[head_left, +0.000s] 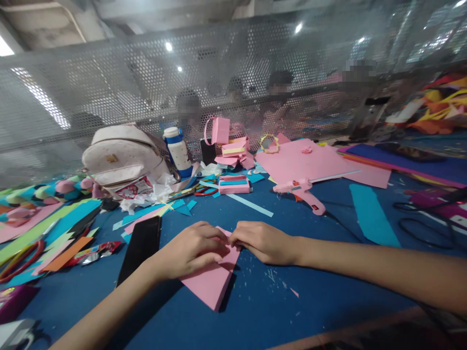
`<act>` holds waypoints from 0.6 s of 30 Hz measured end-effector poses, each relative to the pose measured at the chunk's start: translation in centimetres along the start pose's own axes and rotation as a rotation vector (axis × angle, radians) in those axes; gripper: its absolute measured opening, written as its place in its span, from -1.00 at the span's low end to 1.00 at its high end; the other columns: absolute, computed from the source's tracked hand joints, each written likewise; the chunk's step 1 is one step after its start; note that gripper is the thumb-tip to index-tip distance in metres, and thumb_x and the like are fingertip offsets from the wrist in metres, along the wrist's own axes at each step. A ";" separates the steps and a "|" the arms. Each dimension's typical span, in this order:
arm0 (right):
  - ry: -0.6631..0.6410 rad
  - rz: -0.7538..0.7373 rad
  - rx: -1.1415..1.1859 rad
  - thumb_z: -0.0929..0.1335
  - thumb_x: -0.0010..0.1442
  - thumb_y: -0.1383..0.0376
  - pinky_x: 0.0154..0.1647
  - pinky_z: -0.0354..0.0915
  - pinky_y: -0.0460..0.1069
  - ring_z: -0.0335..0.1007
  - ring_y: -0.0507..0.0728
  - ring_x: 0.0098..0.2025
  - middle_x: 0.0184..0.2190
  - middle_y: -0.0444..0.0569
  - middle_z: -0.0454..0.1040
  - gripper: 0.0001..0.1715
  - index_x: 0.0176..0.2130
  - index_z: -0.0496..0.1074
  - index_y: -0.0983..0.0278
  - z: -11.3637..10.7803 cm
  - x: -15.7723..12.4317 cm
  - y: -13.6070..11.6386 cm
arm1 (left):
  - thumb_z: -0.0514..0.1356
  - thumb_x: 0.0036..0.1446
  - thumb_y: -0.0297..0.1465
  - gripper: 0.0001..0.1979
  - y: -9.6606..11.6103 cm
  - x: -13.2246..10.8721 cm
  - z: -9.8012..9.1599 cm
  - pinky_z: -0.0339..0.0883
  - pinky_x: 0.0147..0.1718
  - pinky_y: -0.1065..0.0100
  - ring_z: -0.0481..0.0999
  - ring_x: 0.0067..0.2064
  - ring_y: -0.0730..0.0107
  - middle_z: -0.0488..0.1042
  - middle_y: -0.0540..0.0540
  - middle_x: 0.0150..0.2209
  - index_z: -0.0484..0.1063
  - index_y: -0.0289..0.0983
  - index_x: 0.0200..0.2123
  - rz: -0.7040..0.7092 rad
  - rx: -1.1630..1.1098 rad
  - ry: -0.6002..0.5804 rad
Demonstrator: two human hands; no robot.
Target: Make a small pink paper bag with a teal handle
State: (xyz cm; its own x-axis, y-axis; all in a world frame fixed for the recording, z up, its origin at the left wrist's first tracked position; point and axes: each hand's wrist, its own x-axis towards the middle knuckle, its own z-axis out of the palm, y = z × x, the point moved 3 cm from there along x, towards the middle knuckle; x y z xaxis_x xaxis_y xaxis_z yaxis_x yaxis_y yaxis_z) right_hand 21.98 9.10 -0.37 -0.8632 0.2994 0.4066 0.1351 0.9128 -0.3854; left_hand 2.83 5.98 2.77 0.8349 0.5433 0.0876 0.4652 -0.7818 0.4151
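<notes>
A folded piece of pink paper [211, 284] lies on the blue table in front of me, one corner pointing towards me. My left hand [199, 248] rests over its upper left part, fingers bent and pressing on the paper. At the far right edge, my right hand [260, 242] pinches the same paper, its fingertips close to those of my left hand. The undersides of both hands are hidden. Just left of my left hand lies a black phone [140, 248]. A pink glue gun [301, 192] lies beyond my right hand.
Small paper scraps [272, 277] dot the blue table [292, 311]. At the back stand a white backpack [122, 150], a bottle [177, 153] and small pink paper boxes [233, 183]. Scissors [206, 187] lie before them. Pink sheets [302, 160] and a blue strip [374, 214] are on the right.
</notes>
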 end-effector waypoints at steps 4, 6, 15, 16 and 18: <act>0.019 -0.027 -0.010 0.16 0.35 0.45 -0.21 0.28 -0.05 0.33 0.10 -0.24 -0.29 0.06 0.44 -0.73 -0.11 0.41 0.37 -0.2 0.0 -0.2 | -0.05 0.35 -0.20 -0.65 0.0 0.1 0.0 0.15 0.00 0.25 0.43 -0.03 0.24 0.47 -0.12 -0.02 0.47 -0.24 -0.14 0.005 0.000 -0.002; 0.011 -0.019 -0.002 0.16 0.35 0.45 -0.22 0.28 -0.06 0.33 0.10 -0.25 -0.29 0.06 0.44 -0.74 -0.12 0.41 0.37 -0.1 0.0 -0.2 | -0.03 0.35 -0.22 -0.67 0.0 0.1 0.0 0.14 0.01 0.25 0.43 -0.03 0.25 0.48 -0.11 -0.02 0.47 -0.24 -0.15 0.005 0.004 -0.002; 0.032 0.154 0.006 0.19 0.34 0.45 -0.18 0.26 -0.05 0.33 0.08 -0.23 -0.28 -0.01 0.42 -0.79 -0.15 0.38 0.31 0.2 0.0 0.8 | 0.00 0.35 -0.29 -0.71 0.1 0.1 0.0 0.15 0.03 0.26 0.44 0.02 0.28 0.49 -0.08 -0.01 0.49 -0.20 -0.09 -0.014 0.035 -0.007; 0.039 0.170 0.007 0.19 0.34 0.45 -0.19 0.26 -0.05 0.33 0.08 -0.24 -0.29 -0.02 0.41 -0.80 -0.16 0.37 0.31 0.1 0.0 0.9 | 0.00 0.35 -0.30 -0.71 0.1 0.1 0.0 0.15 0.04 0.26 0.44 0.02 0.28 0.49 -0.08 0.00 0.49 -0.20 -0.09 -0.015 0.038 -0.007; 0.055 0.191 0.014 0.19 0.35 0.44 -0.20 0.26 -0.05 0.33 0.07 -0.24 -0.29 -0.03 0.40 -0.80 -0.16 0.37 0.31 0.0 0.1 0.9 | 0.00 0.35 -0.30 -0.72 0.1 0.2 0.0 0.16 0.04 0.26 0.44 0.02 0.28 0.50 -0.08 0.00 0.49 -0.21 -0.09 -0.015 0.040 -0.006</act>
State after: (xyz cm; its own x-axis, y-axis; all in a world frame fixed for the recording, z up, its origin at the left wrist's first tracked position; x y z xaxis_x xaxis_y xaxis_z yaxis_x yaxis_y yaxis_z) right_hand 22.05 9.92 -0.68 -0.7943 0.4821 0.3698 0.2871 0.8342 -0.4709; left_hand 3.01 6.00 2.85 0.8293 0.5535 0.0764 0.4891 -0.7853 0.3795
